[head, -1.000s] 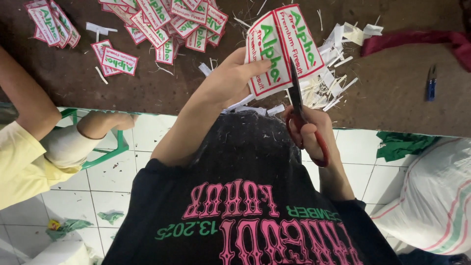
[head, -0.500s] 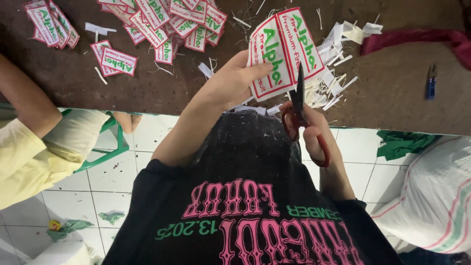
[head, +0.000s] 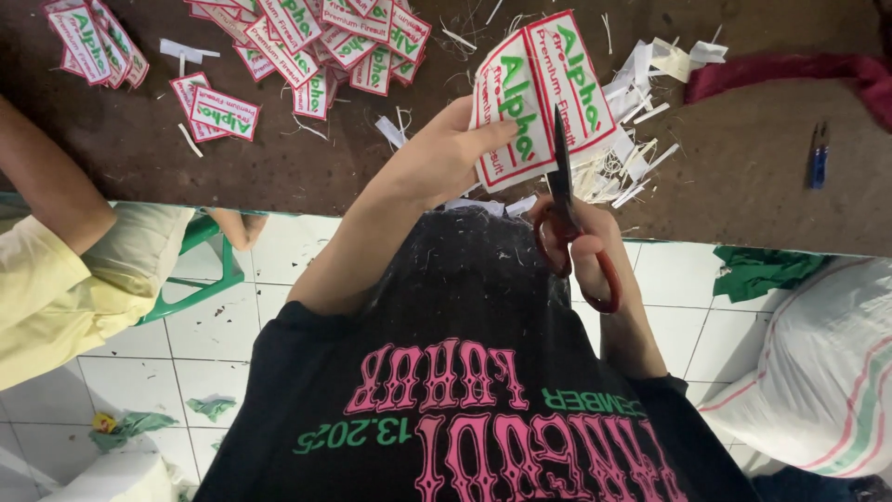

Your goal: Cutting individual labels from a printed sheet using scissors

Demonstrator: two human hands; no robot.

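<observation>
Left hand (head: 437, 163) pinched shut on the white woven label sheet with red borders and green lettering (head: 534, 93), held up at twelve o'clock above the brown surface (head: 743, 177). Right hand (head: 595, 246) closed through the red loops of the red-handled scissors (head: 567, 214), dark blade lying up the sheet's middle between two labels; whether the blades are parted cannot be told. Likely risks: a wandering cut nicking a red border if the sheet twists, or the left thumb, close beside the blade line, getting caught. Loose pile of cut red-bordered labels (head: 316, 42) at ten o'clock, white trimming scraps (head: 641, 139) at one o'clock, small blue clipper (head: 817, 158) at two. No trays or boxes; only a white woven sack with red and green stripes (head: 818, 372) at four o'clock, contents hidden. Another person's arm in a yellow sleeve (head: 56, 288) at nine o'clock.
</observation>
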